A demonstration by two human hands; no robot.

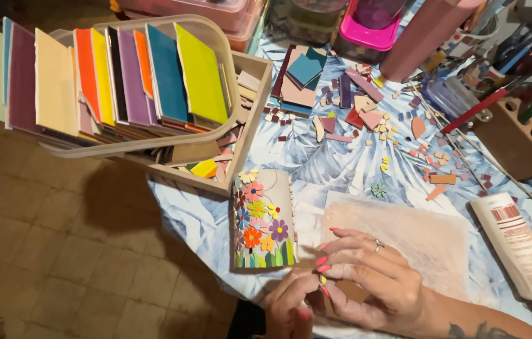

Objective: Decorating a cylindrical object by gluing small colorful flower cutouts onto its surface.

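A: Two hands meet at the bottom edge of the table; the left hand point(288, 307) has its fingertips drawn together, and the right hand point(373, 279) curls over beside it, fingers bent, a ring on one; between them sits a small yellow chip point(322, 279), pinched at the fingertips, though which hand truly grips it I cannot tell.

B: And under the right hand?

A: A brown tile piece point(349, 291), partly hidden by the fingers; just left of the hands stands a curved roof tile point(263, 220) covered with mosaic flowers; a pale cloth point(423, 238) lies under the right hand.

B: Farther off?

A: A white tube point(517, 245) lies to the right; loose mosaic bits point(366, 113) scatter over the leaf-print tablecloth point(316, 163); a rack of coloured tiles point(109, 81) stands upper left, over a wooden box point(247, 125).
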